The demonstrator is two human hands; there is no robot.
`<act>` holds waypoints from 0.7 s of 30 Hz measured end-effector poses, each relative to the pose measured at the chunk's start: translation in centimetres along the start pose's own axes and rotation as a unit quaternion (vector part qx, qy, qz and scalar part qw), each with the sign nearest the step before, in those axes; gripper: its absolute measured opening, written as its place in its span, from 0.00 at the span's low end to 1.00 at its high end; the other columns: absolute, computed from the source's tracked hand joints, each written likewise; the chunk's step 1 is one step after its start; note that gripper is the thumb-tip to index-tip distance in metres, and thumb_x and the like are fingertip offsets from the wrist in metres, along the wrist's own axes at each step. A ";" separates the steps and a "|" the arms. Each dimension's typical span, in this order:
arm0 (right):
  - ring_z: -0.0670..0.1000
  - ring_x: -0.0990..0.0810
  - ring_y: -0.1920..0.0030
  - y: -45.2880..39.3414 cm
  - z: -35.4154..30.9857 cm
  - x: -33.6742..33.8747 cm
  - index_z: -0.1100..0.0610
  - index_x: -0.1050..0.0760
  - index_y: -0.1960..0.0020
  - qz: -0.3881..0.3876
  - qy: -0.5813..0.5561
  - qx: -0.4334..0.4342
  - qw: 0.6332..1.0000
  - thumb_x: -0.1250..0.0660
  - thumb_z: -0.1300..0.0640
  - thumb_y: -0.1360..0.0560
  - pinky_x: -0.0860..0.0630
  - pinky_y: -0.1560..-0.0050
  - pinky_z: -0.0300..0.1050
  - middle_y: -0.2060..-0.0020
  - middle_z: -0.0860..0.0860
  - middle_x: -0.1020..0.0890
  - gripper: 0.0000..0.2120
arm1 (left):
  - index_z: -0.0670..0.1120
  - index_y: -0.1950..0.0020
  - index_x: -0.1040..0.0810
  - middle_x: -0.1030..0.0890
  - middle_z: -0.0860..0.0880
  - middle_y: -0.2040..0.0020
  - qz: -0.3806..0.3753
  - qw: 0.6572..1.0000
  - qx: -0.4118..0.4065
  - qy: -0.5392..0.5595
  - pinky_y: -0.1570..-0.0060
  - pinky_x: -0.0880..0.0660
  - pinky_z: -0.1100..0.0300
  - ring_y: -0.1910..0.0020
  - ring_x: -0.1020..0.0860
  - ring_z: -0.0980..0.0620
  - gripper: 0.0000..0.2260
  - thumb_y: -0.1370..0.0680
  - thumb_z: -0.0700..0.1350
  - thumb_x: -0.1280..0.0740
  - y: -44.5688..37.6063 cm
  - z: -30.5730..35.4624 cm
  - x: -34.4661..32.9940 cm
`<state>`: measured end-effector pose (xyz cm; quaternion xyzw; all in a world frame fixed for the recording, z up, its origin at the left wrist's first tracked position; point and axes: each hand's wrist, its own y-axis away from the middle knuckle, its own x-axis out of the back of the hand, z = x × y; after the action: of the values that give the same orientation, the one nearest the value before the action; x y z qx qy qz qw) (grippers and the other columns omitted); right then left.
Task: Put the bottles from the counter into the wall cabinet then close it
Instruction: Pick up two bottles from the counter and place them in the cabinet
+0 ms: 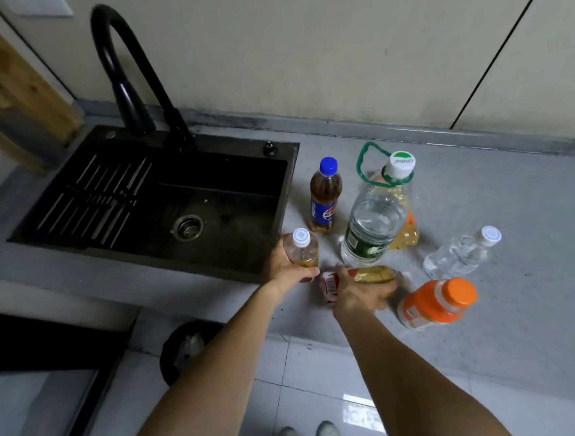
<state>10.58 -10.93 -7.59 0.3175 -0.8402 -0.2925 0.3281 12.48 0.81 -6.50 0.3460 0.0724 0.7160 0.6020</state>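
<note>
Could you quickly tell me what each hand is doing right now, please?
Left hand: grips the small white-capped bottle of amber liquid, upright.
Right hand: curled over the lying red-labelled bottle of yellow liquid, gripping it.

Dim, soft blur, wide-angle bending at edges

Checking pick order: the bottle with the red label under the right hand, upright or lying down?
Lying down. The red-label bottle lies on its side on the counter, yellow contents spread along its length, with the right hand gripping it from above.
</note>
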 end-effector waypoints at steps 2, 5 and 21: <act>0.69 0.30 0.33 -0.2 -0.3 -0.2 0.38 0.55 0.24 0.001 0.010 -0.006 1.000 0.16 0.52 0.40 0.27 0.39 0.69 0.29 0.62 0.37 0.59 | 0.47 0.25 0.34 0.27 0.46 0.30 -0.008 1.000 -0.001 0.000 0.29 0.33 0.51 0.29 0.30 0.46 0.43 0.37 0.37 0.18 0.2 0.0 0.1; 0.68 0.32 0.31 -0.3 0.2 0.5 0.38 0.56 0.23 -0.039 0.046 -0.005 0.998 0.18 0.55 0.37 0.29 0.36 0.69 0.27 0.61 0.39 0.58 | 0.47 0.26 0.34 0.26 0.46 0.30 -0.010 1.000 -0.006 -0.012 0.29 0.32 0.49 0.29 0.30 0.45 0.43 0.37 0.38 0.18 0.7 0.0 0.2; 0.58 0.17 0.56 -0.4 1.0 4.8 0.60 0.20 0.50 -0.316 0.010 -0.077 0.946 0.24 0.50 0.51 0.20 0.53 0.56 0.58 0.57 0.16 0.31 | 0.59 0.23 0.48 0.32 0.49 0.35 -0.023 0.997 -0.022 0.067 0.38 0.30 0.45 0.39 0.29 0.47 0.44 0.29 0.45 0.24 7.0 -0.1 3.6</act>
<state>7.17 -14.39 -6.75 0.5434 -0.6683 -0.4418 0.2507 6.64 2.31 -1.49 0.2820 0.1051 0.7252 0.6192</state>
